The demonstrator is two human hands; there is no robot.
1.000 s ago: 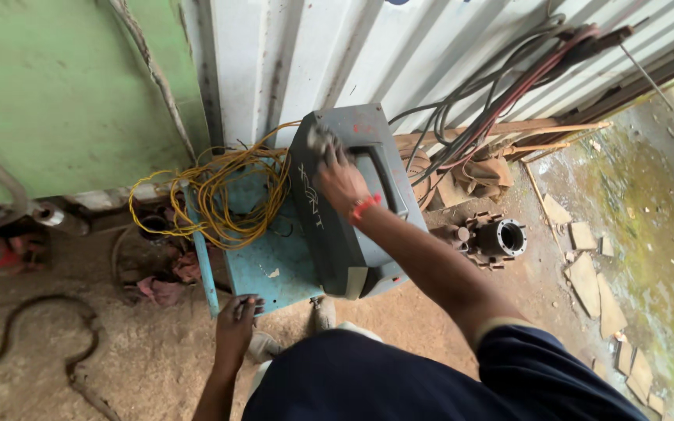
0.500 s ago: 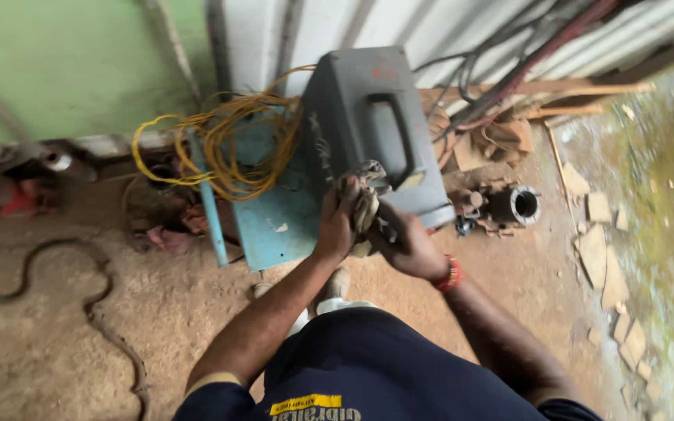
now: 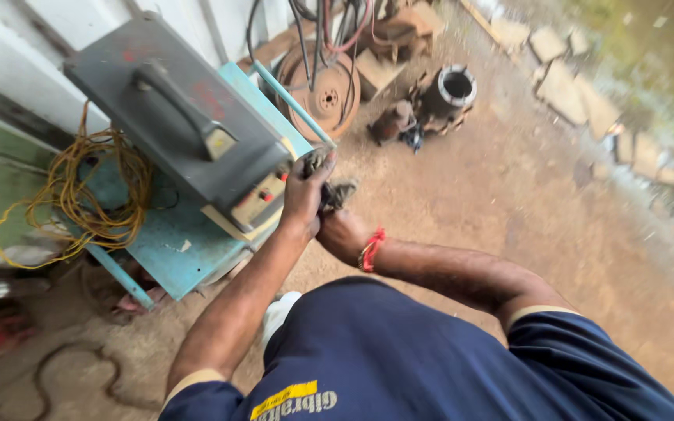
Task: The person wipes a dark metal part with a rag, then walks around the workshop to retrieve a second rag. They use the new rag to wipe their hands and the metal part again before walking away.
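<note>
Beside the grey machine (image 3: 181, 125), left hand (image 3: 304, 199) and right hand (image 3: 345, 234) now both clutch the rag (image 3: 337, 191).

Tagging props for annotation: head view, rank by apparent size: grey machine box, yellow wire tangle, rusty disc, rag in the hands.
1. grey machine box
2. yellow wire tangle
3. rusty disc, partly hidden behind cables, so unsure against the wire
4. rag, mostly hidden by the left hand and right hand

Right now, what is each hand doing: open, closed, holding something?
Left hand: closed on the dirty rag beside the grey machine.
Right hand: mostly hidden behind the left; cannot be told.
</note>
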